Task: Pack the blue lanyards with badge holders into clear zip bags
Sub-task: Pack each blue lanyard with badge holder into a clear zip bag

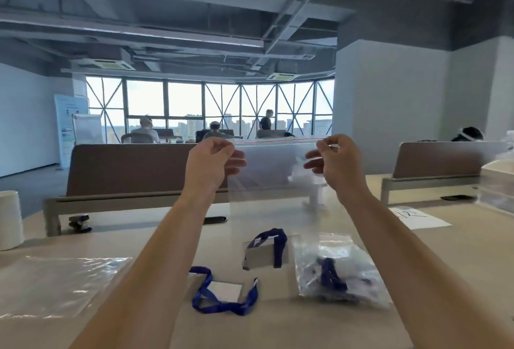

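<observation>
Empty zip bag held up above the table by both hands.

Left hand and right hand each pinch a top corner of the bag at its red-lined seal. Two loose lanyards lie on the table below: one near, one farther. One packed bag rests at right; a sheet of flat empty bags lies at left.

Both arms raised, outstretched — left hand and right hand pinching, fingers curled.
</observation>
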The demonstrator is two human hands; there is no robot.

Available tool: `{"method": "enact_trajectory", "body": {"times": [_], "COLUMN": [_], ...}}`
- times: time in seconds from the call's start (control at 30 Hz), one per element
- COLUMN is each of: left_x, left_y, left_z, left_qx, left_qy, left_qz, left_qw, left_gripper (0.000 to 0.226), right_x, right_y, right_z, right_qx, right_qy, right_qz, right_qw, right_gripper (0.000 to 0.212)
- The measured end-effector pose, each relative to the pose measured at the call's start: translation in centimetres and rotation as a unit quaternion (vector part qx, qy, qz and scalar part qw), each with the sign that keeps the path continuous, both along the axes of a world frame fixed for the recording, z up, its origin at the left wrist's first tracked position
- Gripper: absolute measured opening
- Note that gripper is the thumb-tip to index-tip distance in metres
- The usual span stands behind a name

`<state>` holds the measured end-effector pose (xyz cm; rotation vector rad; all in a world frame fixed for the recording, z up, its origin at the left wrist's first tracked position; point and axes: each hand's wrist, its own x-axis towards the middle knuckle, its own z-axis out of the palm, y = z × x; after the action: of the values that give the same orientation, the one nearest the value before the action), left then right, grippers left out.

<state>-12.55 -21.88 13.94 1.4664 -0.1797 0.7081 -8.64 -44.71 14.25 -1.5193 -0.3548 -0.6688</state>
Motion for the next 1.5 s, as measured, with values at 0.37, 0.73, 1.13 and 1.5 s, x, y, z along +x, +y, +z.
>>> {"method": "enact_trajectory", "body": {"times": [0.37, 0.73, 1.13, 1.5], "left_x": [4.1, 15.3, 25.4, 28.9], "left_y": [-11.5, -14.3, -14.2, -14.5], "left_z": [-1.9, -6.0, -16.5, -22.1], "left_qx": [-0.009, 0.038, 0.247, 0.364], "left_qy": [0.03, 0.058, 0.165, 0.253], "left_qz": [-0.098, -0.031, 0.07, 0.078], "left_qw": [0.995, 0.997, 0.952, 0.893], "left_gripper": [0.006, 0.013, 0.014, 0.012], "right_x": [0.6, 11.8, 22.7, 25.9], "right_y": [-11.8, -14.2, -15.8, -16.6], "right_z": [-1.7, -5.1, -16.3, -22.5], "right_qx": [0.007, -0.05, -0.141, -0.293], "right_qy": [0.025, 0.118, 0.232, 0.277], "right_qz": [-0.076, -0.084, -0.111, -0.145], "right_qw": [0.997, 0.988, 0.956, 0.903], "right_gripper": [0.013, 0.013, 0.014, 0.01]}}
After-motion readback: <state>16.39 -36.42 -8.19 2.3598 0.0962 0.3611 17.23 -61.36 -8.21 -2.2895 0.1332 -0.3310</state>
